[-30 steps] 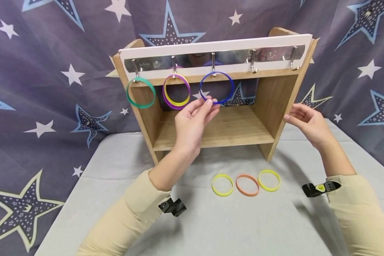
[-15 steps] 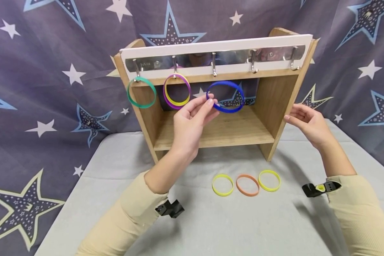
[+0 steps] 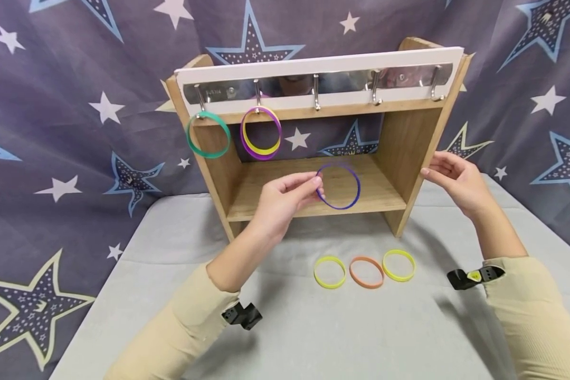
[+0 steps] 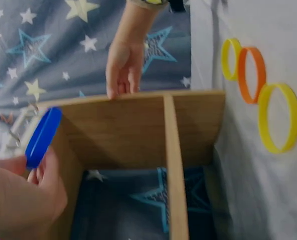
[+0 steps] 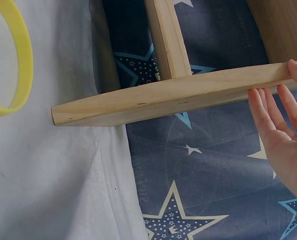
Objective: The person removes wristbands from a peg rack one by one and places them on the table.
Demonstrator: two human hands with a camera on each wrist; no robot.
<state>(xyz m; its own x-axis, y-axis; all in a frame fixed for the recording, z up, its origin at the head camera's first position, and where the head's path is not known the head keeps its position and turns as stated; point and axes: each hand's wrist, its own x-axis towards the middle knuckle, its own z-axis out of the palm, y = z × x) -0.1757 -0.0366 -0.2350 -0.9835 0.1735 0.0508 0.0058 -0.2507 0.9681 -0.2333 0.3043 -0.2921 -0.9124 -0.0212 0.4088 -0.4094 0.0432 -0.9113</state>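
My left hand (image 3: pixel 282 203) pinches a blue silicone wristband (image 3: pixel 359 191) by its left side, between thumb and fingers. The band hangs in front of the wooden shelf (image 3: pixel 247 217), below the hook rail (image 3: pixel 287 87), apart from the hooks. In the left wrist view the blue wristband (image 4: pixel 43 135) is seen nearly edge-on. My right hand (image 3: pixel 463 184) holds the shelf's right side panel, thumb at the front edge and fingers on the outer face, as the right wrist view shows with the hand (image 5: pixel 288 130). A green wristband (image 3: pixel 209 154) hangs on the leftmost hook; a purple wristband (image 3: pixel 244 142) and a yellow wristband (image 3: pixel 264 151) share the second.
On the grey cloth (image 3: pixel 342 332) lie a yellow-green wristband (image 3: pixel 329 286), an orange wristband (image 3: pixel 367 286) and another yellow wristband (image 3: pixel 399 279), in a row before the shelf. The three hooks on the right, including the middle hook (image 3: pixel 316 92), carry no bands. A star-patterned curtain (image 3: pixel 138 105) stands behind.
My left hand has drawn the blue wristband off the middle hook, then lowered it to the front of the shelf board. The right hand has stayed at the side panel.
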